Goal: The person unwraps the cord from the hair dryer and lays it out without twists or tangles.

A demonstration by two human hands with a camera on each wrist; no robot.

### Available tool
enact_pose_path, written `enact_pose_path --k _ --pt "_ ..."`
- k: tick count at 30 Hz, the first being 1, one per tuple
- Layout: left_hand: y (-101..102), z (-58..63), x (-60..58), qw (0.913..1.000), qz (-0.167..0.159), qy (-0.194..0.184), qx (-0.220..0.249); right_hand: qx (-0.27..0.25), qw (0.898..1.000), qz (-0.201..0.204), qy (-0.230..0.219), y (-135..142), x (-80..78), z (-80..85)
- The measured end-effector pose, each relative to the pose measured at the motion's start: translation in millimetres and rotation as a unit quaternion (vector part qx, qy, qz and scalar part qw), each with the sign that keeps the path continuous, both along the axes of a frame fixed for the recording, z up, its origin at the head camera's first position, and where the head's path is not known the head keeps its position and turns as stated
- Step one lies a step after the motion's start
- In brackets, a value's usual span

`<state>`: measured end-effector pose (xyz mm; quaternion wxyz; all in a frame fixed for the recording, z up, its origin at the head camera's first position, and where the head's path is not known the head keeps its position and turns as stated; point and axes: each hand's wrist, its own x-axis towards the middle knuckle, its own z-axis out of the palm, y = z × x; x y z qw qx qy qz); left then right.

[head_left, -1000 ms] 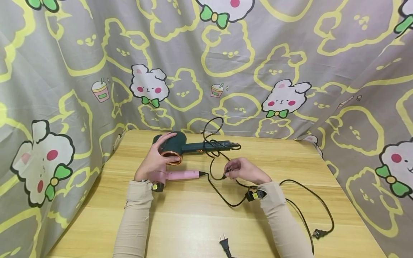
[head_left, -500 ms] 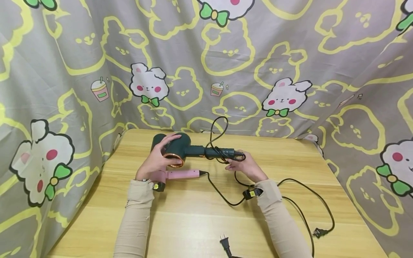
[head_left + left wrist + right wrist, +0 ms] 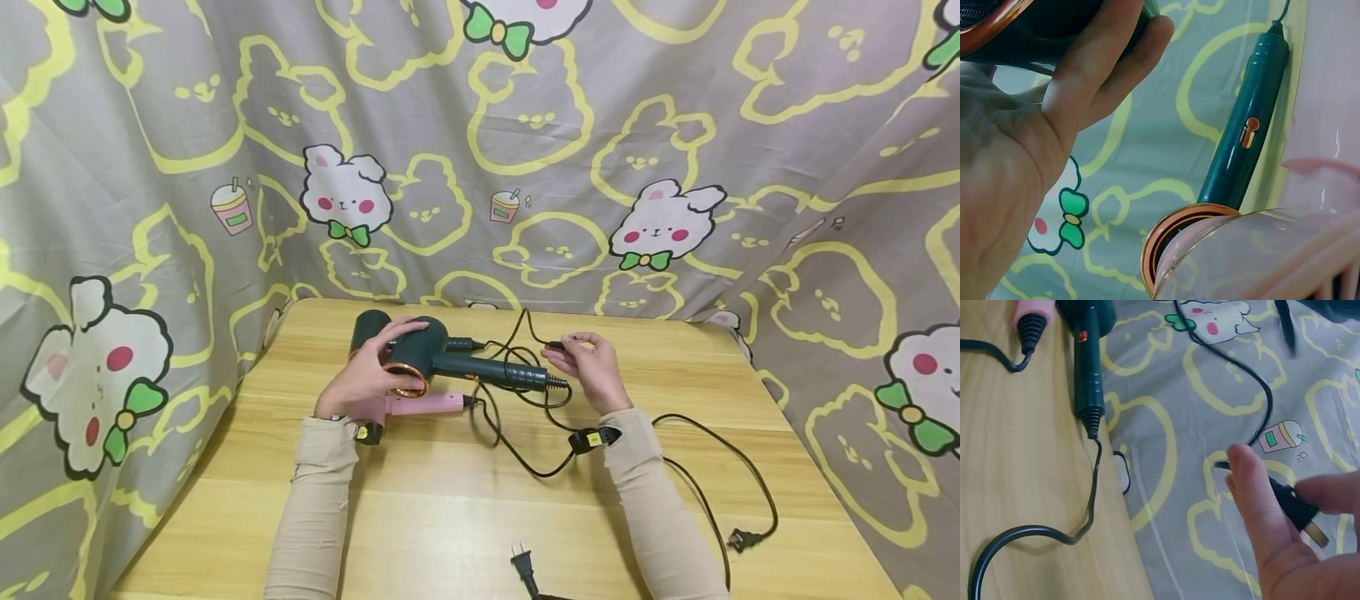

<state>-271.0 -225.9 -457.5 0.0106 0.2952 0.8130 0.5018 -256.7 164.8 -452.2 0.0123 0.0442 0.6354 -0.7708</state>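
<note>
My left hand (image 3: 358,382) grips the barrel of a dark green hair dryer (image 3: 491,371) with a copper-coloured rim. The dryer's handle points right, with loops of its black cord around it. To the right of the handle end, my right hand (image 3: 592,367) pinches the black plug (image 3: 1297,509) of a cord between thumb and fingers. A second dark green hair dryer (image 3: 1241,125) lies behind the held one, mostly hidden in the head view. Just in front lies a pink hair dryer (image 3: 427,405), its head partly covered by my left hand.
Black cords (image 3: 536,472) run across the wooden table (image 3: 420,517) under my right wrist. One plug (image 3: 522,567) lies near the front, another (image 3: 744,542) at the right. A patterned curtain (image 3: 540,125) encloses the table at the back and sides.
My right hand has carried the plug from in front of the handle to the right of its end, looping cord round it. The held dryer has come slightly nearer, exposing the second green dryer's handle.
</note>
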Motion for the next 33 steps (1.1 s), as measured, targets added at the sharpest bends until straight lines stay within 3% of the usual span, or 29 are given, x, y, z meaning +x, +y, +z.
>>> enact_pose_path --k 6,18,33 --pt "0 0.2 0.3 1.0000 0.003 0.002 -0.002 -0.043 0.999 -0.019 0.020 3 0.3 7.2" --pt "0 0.8 1.0 1.0000 0.003 0.001 -0.007 -0.088 0.993 -0.014 0.082 3 6.4 34.3" --pt "1 0.1 0.7 0.9998 0.002 -0.022 0.001 -0.163 0.970 0.017 0.177 -8 25.0 73.2"
